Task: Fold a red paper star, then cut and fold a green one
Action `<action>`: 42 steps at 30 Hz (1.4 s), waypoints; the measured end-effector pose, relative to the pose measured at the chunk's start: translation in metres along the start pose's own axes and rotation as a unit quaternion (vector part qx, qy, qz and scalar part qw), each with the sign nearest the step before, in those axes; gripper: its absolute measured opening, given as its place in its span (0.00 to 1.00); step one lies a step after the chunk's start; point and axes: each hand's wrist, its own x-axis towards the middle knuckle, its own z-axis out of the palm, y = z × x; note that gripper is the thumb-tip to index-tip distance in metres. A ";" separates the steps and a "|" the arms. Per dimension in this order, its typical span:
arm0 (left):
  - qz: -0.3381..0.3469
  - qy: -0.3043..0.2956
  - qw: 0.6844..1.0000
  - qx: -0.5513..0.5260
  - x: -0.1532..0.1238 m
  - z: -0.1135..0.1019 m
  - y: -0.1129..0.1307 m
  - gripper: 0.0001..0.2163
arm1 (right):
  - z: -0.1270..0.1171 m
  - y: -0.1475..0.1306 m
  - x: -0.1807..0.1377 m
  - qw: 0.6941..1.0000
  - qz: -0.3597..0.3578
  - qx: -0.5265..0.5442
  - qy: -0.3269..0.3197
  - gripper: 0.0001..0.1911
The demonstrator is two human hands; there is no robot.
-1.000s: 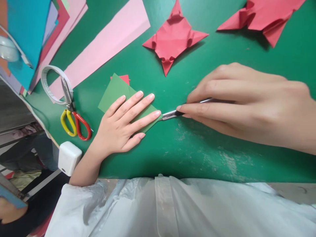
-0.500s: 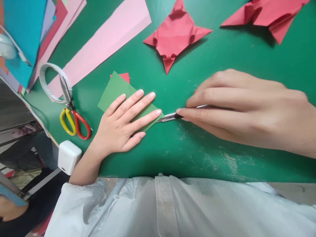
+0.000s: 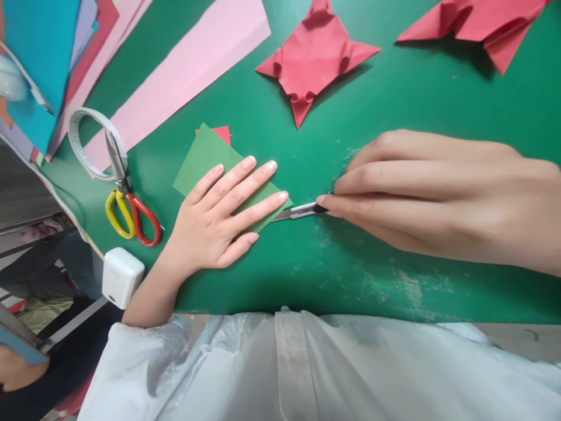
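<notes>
My left hand [image 3: 221, 219] lies flat with fingers spread over a folded green paper [image 3: 204, 158], pressing it on the green table. Pinched in my right hand [image 3: 438, 196] is a utility knife [image 3: 305, 209], most of its body hidden by the fingers. Its bare blade points left and meets the paper's lower right edge, close to my left index finger. A small red paper piece [image 3: 222, 134] sticks out from behind the paper's top edge. Farther up lies a red folded paper star shape [image 3: 312, 61] with pointed corners.
Scissors with yellow and red handles [image 3: 144, 219] lie left of my left hand, blades across a tape roll [image 3: 74, 140]. A white box-shaped case [image 3: 123, 278] sits by my left forearm. Beyond are a pink paper strip [image 3: 188, 70], stacked coloured sheets [image 3: 37, 64] and another red folded paper [image 3: 477, 26].
The knife's blade has shifted slightly and more of it shows along the paper's edge. My right hand has moved a little to the right. My left hand stays in place.
</notes>
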 end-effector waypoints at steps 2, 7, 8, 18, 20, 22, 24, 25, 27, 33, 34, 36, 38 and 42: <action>-0.004 -0.001 1.000 -0.006 0.000 0.000 0.000 0.26 | 0.005 -0.001 0.001 1.000 -0.011 -0.023 0.009 0.20; -0.004 0.000 1.000 0.015 0.000 -0.001 0.001 0.26 | 0.008 0.001 0.001 0.998 -0.051 -0.025 0.008 0.22; -0.006 -0.003 1.000 0.015 0.000 -0.002 0.001 0.27 | 0.006 0.002 0.001 0.998 -0.056 -0.017 0.004 0.24; -0.023 -0.010 1.000 0.004 0.003 0.000 0.003 0.28 | 0.002 0.003 0.000 1.000 -0.010 -0.027 -0.006 0.25; -0.035 -0.009 0.999 0.006 0.003 0.001 0.004 0.28 | 0.002 0.001 0.000 0.999 0.032 -0.022 -0.015 0.24; -0.034 -0.011 0.999 0.023 0.004 0.001 0.005 0.29 | 0.002 -0.001 0.001 0.998 0.050 -0.013 -0.023 0.24; -0.024 -0.016 0.999 0.040 0.005 0.000 0.005 0.30 | 0.003 -0.003 0.003 0.999 0.039 -0.017 -0.022 0.24; -0.018 -0.019 0.999 0.044 0.005 -0.001 0.005 0.31 | 0.003 -0.004 0.004 0.999 0.026 -0.021 -0.019 0.24; -0.013 -0.026 0.999 0.041 0.005 -0.002 0.004 0.31 | 0.004 -0.005 0.005 1.000 0.010 -0.026 -0.014 0.22; -0.039 -0.034 0.999 -0.014 0.005 -0.002 0.003 0.32 | 0.005 0.004 0.000 0.999 -0.010 0.043 -0.031 0.26; -0.041 -0.038 0.998 -0.022 0.005 -0.002 0.003 0.32 | 0.005 0.006 -0.001 0.997 -0.058 0.055 0.016 0.29; -0.043 -0.043 0.998 -0.033 0.005 -0.003 0.004 0.32 | 0.006 0.008 0.000 0.996 -0.079 0.036 0.023 0.29; -0.047 -0.042 0.997 -0.043 0.006 -0.003 0.004 0.32 | 0.007 0.007 0.003 0.999 -0.034 0.000 -0.039 0.27; -0.054 -0.018 0.995 -0.077 0.006 -0.001 0.003 0.29 | 0.009 0.002 0.009 0.997 -0.024 0.052 -0.060 0.30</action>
